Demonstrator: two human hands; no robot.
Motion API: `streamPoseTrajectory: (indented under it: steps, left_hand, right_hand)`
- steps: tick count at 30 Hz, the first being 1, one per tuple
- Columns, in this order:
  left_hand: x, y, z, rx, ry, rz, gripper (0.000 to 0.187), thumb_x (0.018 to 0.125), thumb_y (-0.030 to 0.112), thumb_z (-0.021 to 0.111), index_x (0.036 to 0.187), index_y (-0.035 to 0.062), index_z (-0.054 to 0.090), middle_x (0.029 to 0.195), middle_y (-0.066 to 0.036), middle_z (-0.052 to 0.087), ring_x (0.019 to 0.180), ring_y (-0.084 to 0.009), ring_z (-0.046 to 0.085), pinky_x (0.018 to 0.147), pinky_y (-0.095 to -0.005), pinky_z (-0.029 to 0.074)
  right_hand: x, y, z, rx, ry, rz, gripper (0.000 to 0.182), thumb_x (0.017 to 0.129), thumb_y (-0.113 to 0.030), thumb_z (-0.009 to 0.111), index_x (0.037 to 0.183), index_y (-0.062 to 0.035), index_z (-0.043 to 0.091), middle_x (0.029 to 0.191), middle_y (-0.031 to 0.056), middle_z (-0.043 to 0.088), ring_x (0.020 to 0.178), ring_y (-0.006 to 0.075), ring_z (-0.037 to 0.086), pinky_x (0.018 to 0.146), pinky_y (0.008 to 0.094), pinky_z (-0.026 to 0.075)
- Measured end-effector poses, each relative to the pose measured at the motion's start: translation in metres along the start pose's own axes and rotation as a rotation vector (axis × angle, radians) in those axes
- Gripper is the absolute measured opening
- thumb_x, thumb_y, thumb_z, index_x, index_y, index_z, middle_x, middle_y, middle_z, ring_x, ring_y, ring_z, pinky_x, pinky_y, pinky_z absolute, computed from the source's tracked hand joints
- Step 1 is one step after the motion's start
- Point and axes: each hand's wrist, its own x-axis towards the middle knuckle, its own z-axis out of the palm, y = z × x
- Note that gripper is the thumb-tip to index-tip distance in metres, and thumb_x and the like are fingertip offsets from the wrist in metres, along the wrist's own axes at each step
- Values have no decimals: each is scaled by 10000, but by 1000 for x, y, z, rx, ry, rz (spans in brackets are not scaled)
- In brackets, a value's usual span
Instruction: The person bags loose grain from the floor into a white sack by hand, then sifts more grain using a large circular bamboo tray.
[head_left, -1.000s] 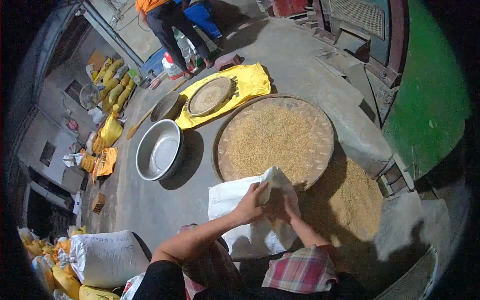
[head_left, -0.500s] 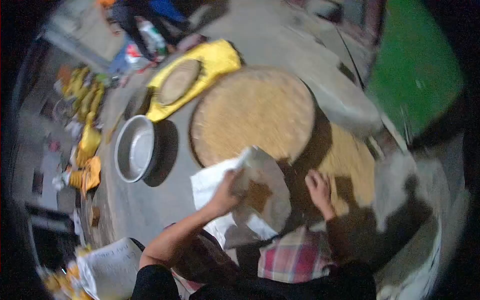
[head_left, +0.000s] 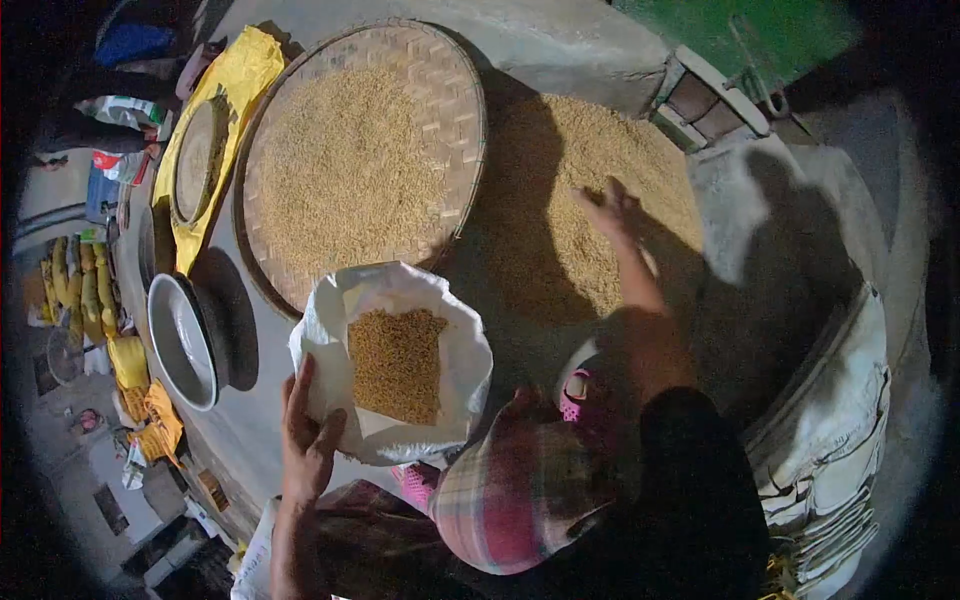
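Note:
A white woven sack stands with its mouth spread wide, and brown grain lies inside. My left hand holds the sack's left side, its fingertips near the rim and the thumb apart along the outside. Over the heap of pale unhusked grain on the floor, my right hand reaches out with fingers spread and nothing in them. Beyond the sack sits a large round woven bamboo tray, with a broad layer of similar pale grain on it.
A metal basin stands at the left. Behind it, a smaller round tray rests on a yellow sack. Folded white sacks lie at the lower right beside a low concrete wall. Part of another person shows at the upper left.
The view has turned, so the tray appears farther left. The sack's mouth is now rounder and wider. My right hand has reached forward over the grain heap, its fingers spreading.

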Motion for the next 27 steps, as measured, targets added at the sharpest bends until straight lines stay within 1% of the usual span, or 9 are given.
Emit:
streamPoseTrajectory:
  steps: [3,5,9,12,15,20,22,23,27]
  left_hand:
    - [-3,-3,0,14,22,-25,651,707,-79,454,1318,50,271,1233,-95,289,1148,-230,355,949,-308,308]
    - [-5,-3,0,19,29,-2,658,699,-82,454,1317,49,272,1230,-95,291,1145,-230,357,941,-306,317]
    - [2,4,6,34,43,-15,666,686,-82,471,1312,46,282,1234,-101,292,1141,-235,359,932,-303,328]
    - [8,-6,7,5,51,21,646,702,-69,492,1306,44,292,1241,-108,294,1153,-242,345,943,-304,315]
    - [17,-8,11,-3,67,72,631,715,-56,515,1300,35,298,1239,-110,302,1156,-237,342,948,-304,311]
    - [33,-9,17,81,50,183,615,725,-35,545,1287,10,300,1216,-123,332,1157,-226,344,960,-295,300]
    - [38,-7,20,33,20,157,604,746,0,551,1295,27,302,1277,-106,288,1194,-221,293,983,-307,263]
    - [40,-10,22,106,50,202,618,725,-17,558,1287,18,305,1236,-123,315,1171,-235,326,966,-298,289]
    - [37,-7,18,74,55,207,633,710,-34,569,1285,30,314,1236,-130,309,1174,-237,323,973,-297,274]
  right_hand:
    - [2,-40,49,146,-159,-73,925,666,-546,609,1364,-202,109,1410,139,70,1289,366,23,1026,490,122]
    - [-10,-51,67,-390,-38,-59,808,671,-366,669,1333,-179,245,1401,147,114,1284,339,108,1015,463,189]
    - [-21,-14,80,-433,-55,-399,584,686,-241,644,1217,-120,434,1386,129,174,1231,284,270,966,404,293]
    - [-61,-16,47,-272,-91,-304,439,661,-178,664,1070,-74,542,1285,110,360,1053,234,468,849,348,406]
    - [-47,3,41,348,-233,-228,529,626,-179,735,1104,-90,527,901,45,617,769,188,590,707,273,473]
    - [-64,0,41,512,109,-238,444,657,-165,729,1004,30,534,811,80,624,714,141,595,669,289,492]
    - [-119,-50,16,748,-274,-533,427,670,-140,715,1027,9,535,880,87,621,759,138,596,693,279,491]
    - [-139,-68,15,708,-276,-589,367,686,-37,679,1026,-13,542,876,52,610,743,129,589,680,247,492]
    - [-201,-121,58,317,-43,-1169,314,650,-168,682,935,-72,592,976,100,542,935,239,509,832,345,400]
